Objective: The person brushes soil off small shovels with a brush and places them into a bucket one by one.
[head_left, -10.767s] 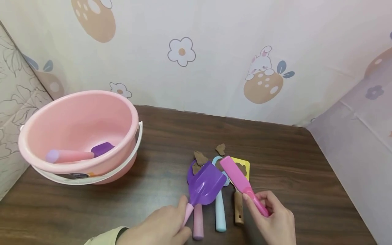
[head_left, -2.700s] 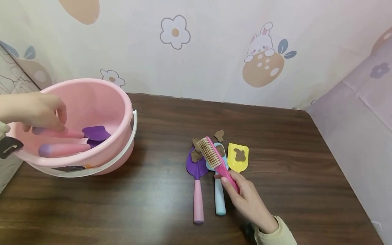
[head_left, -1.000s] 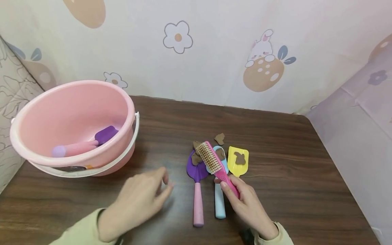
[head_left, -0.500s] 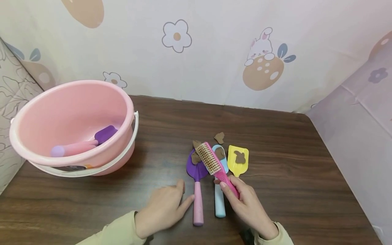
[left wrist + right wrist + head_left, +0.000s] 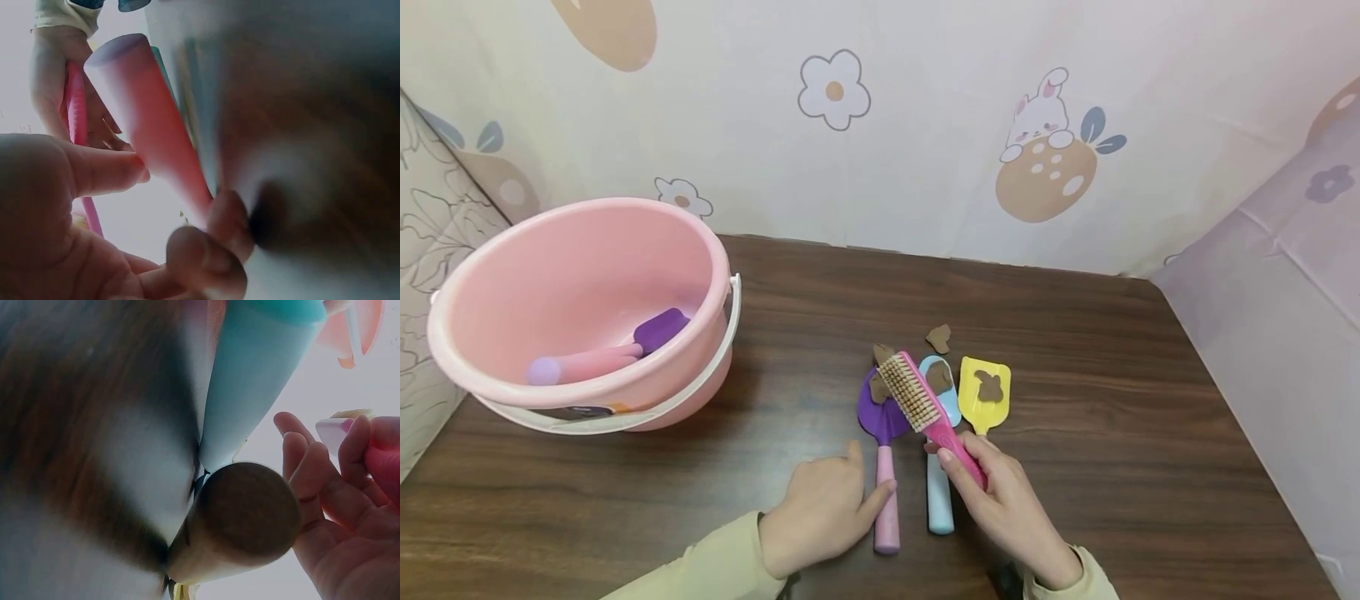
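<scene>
My left hand [image 5: 823,512] is at the pink handle [image 5: 887,521] of a purple toy shovel [image 5: 883,421]; its thumb lies on the handle. In the left wrist view, thumb and curled fingers take the pink handle [image 5: 147,119] from two sides. My right hand [image 5: 1007,500] grips a pink brush [image 5: 943,432], bristles showing, over a light blue toy shovel [image 5: 938,492]. Beside that lies a yellow toy shovel [image 5: 985,408], its wooden handle [image 5: 244,519] seen below the hand in the right wrist view. Brown lumps [image 5: 990,387] lie on the shovel blades.
At the left stands a pink bucket [image 5: 580,242] with a white handle; purple-bladed shovels [image 5: 591,363] with pink handles lie in it. A loose brown lump [image 5: 938,338] lies on the dark wooden table [image 5: 1112,417] behind the shovels. A patterned curtain [image 5: 925,167] hangs behind.
My left hand put a purple shovel in the bucket, came back right and took the pink handle of the one on the table. The brush, earlier back up, now shows its bristles.
</scene>
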The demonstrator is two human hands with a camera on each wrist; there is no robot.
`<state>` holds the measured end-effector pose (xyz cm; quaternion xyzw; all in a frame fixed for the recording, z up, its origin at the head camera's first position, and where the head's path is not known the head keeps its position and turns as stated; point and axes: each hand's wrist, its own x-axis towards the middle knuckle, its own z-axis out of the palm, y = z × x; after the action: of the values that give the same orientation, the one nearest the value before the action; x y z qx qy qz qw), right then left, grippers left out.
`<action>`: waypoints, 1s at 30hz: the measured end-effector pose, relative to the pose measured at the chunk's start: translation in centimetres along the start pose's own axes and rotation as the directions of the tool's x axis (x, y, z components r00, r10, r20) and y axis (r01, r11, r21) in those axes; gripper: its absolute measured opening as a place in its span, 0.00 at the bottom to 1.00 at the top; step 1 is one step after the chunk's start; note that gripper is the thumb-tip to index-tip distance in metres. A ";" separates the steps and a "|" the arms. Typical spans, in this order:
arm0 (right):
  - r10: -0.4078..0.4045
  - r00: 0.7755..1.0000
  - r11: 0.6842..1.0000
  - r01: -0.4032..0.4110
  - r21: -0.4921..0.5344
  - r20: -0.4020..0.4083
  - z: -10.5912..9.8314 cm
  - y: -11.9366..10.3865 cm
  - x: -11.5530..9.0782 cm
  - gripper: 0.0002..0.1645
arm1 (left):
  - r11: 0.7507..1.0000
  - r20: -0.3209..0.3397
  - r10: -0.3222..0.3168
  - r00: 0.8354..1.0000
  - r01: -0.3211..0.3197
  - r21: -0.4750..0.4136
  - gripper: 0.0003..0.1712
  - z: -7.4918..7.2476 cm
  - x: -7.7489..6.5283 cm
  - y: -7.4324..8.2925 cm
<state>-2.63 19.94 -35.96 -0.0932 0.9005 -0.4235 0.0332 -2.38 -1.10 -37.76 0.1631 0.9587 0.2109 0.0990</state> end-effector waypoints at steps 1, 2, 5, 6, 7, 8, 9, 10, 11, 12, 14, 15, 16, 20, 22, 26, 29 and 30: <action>0.010 1.000 1.000 -0.010 0.003 0.001 0.0 0.0 0.0 0.04 | 1.000 -0.007 0.003 1.000 -0.003 0.001 0.31 0.1 0.1 0.1; 0.015 1.000 1.000 -0.015 -0.001 -0.002 0.0 0.0 0.0 0.04 | 1.000 -0.020 0.009 1.000 -0.009 0.006 0.29 0.1 0.2 0.2; 0.001 1.000 1.000 -0.001 -0.002 -0.006 0.1 0.1 0.1 0.04 | 0.999 -0.083 0.034 0.996 -0.031 0.030 0.25 0.3 0.4 0.5; -0.009 1.000 1.000 0.009 -0.001 -0.009 0.1 0.1 0.1 0.04 | 0.998 -0.104 0.042 0.994 -0.038 0.039 0.24 0.3 0.5 0.6; -0.021 1.000 1.000 0.021 -0.001 -0.012 0.1 0.1 0.0 0.04 | 0.998 -0.121 0.048 0.991 -0.043 0.046 0.23 0.4 0.6 0.6; -0.042 0.999 0.999 0.042 -0.005 -0.017 0.1 0.2 0.0 0.04 | 0.998 -0.128 0.051 0.990 -0.045 0.050 0.23 0.4 0.7 0.7; -0.057 0.998 0.998 0.057 -0.007 -0.021 0.2 0.2 0.0 0.04 | 0.998 -0.131 0.052 0.990 -0.046 0.048 0.22 0.3 0.9 0.7; -0.071 0.997 0.997 0.070 -0.012 -0.026 0.2 0.3 0.0 0.05 | 0.998 -0.127 0.050 0.991 -0.045 0.044 0.23 0.3 1.2 0.8; -0.083 0.996 0.996 0.082 -0.019 -0.032 0.2 0.3 0.0 0.05 | 0.998 -0.115 0.046 0.992 -0.042 0.039 0.24 0.2 1.4 0.8; -0.091 0.995 0.996 0.090 -0.023 -0.036 0.3 0.3 0.0 0.05 | 0.999 -0.101 0.040 0.994 -0.036 0.040 0.26 0.1 1.7 0.9; -0.102 0.994 0.994 0.100 -0.032 -0.044 0.3 0.4 0.0 0.04 | 0.998 -0.080 0.029 0.996 -0.025 0.054 0.28 0.0 2.1 0.9; -0.096 0.994 0.995 0.095 -0.033 -0.045 0.3 0.3 0.0 0.04 | 0.998 -0.072 0.022 0.997 -0.018 0.067 0.29 0.0 2.3 0.9; -0.089 0.995 0.996 0.088 -0.030 -0.043 0.4 0.3 0.0 0.04 | 0.997 -0.061 0.015 0.998 -0.010 0.079 0.30 0.0 2.5 0.8; -0.050 0.998 0.999 0.049 -0.012 -0.028 0.3 0.2 0.0 0.04 | 0.995 -0.070 -0.003 0.998 0.010 0.097 0.27 0.2 2.8 0.4; -0.036 0.999 0.999 0.036 -0.012 -0.023 0.3 0.2 0.0 0.04 | 0.997 -0.068 -0.018 0.998 0.022 0.071 0.25 0.2 2.8 0.1; -0.030 0.999 0.999 0.030 -0.027 -0.025 0.4 0.2 0.1 0.03 | 0.999 -0.057 -0.041 0.998 0.041 0.005 0.22 0.0 2.7 -0.5; -0.030 0.999 0.999 0.029 -0.034 -0.026 0.4 0.2 0.1 0.02 | 0.996 -0.026 -0.058 0.998 0.056 -0.067 0.22 -0.3 2.6 -0.9; -0.030 0.999 0.999 0.029 -0.036 -0.026 0.4 0.3 0.1 0.02 | 0.993 -0.015 -0.065 0.998 0.063 -0.098 0.22 -0.4 2.5 -1.0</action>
<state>-2.73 19.76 -36.42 -0.1012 0.9067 -0.4092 0.0134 -5.08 -1.22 -38.15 0.1254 0.9528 0.2559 0.1049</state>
